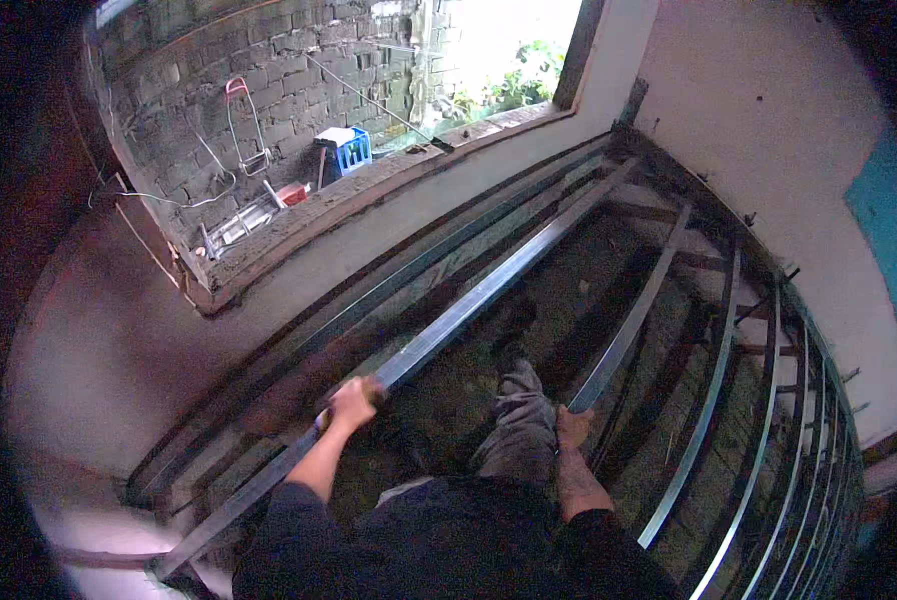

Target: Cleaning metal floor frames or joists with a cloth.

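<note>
My left hand (353, 402) is closed over a long square steel tube (458, 312) that runs from lower left to the far wall. A small dark and yellowish thing shows at this hand's edge, too blurred to name. On the neighbouring steel tube (628, 335) to the right, my right hand (573, 428) grips the top near my leg, its fingers partly hidden. Between these two tubes my leg in grey trousers (518, 415) reaches down to the dark ground.
More parallel steel tubes (713, 400) span the right side, with gaps between them over dark ground. Along the left runs a wall with a window opening (358, 205). Beyond it are a blue crate (352, 150), a red-handled hand trolley (248, 125) and a brick wall (288, 100).
</note>
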A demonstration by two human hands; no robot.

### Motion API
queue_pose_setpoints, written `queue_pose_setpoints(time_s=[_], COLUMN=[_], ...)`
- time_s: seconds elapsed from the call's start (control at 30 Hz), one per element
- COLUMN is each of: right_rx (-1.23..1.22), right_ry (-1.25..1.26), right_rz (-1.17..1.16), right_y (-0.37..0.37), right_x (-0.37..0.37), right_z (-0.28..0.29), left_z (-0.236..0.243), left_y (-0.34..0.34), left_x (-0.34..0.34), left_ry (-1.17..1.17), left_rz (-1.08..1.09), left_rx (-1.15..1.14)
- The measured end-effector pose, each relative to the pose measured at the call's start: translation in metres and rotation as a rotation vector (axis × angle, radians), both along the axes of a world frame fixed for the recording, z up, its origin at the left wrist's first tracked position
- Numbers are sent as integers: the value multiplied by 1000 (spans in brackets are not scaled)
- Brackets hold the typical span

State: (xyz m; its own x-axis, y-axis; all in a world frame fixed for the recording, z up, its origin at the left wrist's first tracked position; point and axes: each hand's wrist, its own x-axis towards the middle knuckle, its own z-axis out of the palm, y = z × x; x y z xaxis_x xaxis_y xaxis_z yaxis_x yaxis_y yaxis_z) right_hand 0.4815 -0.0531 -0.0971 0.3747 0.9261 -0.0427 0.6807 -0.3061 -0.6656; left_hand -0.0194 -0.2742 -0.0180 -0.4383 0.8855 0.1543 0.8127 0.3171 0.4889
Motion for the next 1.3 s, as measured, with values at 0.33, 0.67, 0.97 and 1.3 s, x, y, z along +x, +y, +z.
queue_pose_setpoints(time_s=[0.33, 0.67, 0.97, 1.3], right_rx=[-120, -6, -161, -123], right_ry=[-203, -318, -80, -119], right_rz=[50, -6, 74, -18], right_y=[-4, 17, -1, -2], right_x=[-62, -11, -62, -61], right_z=[33, 3, 72, 79], left_z=[42, 51, 36, 48], left_y=[-437, -79, 124, -166], left_x=[-57, -11, 12, -14], left_ry=[90, -42, -40, 12], left_rz=[708, 212, 145, 291], left_rx=[-819, -450, -436, -148])
